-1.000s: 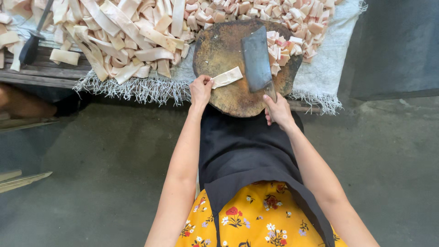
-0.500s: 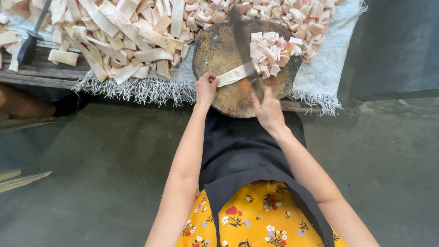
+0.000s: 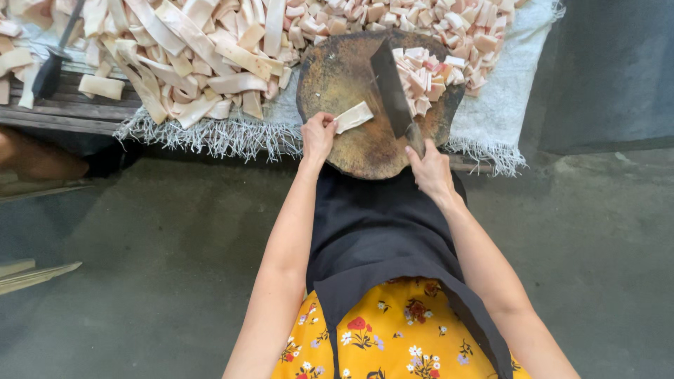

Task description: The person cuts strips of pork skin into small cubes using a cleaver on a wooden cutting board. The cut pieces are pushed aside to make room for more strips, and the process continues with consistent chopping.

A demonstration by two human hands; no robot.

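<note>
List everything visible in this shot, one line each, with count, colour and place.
round wooden chopping block: one, dark brown, centre top, on the cloth.
pale strip on the block: one, cream, at the left hand's fingertips.
heap of small cut cubes: many, pink-white, right part of the block.
pile of long pale strips: many, cream, upper left.
pile of cut pieces: many, pink-white, top edge.
fringed white cloth: one, under block and piles.
dark cleaver: one, blade on the block.
grey concrete floor: below.
black apron: one, over a yellow flowered garment.
left hand: grip on the strip.
right hand: grip on the cleaver handle.
</note>
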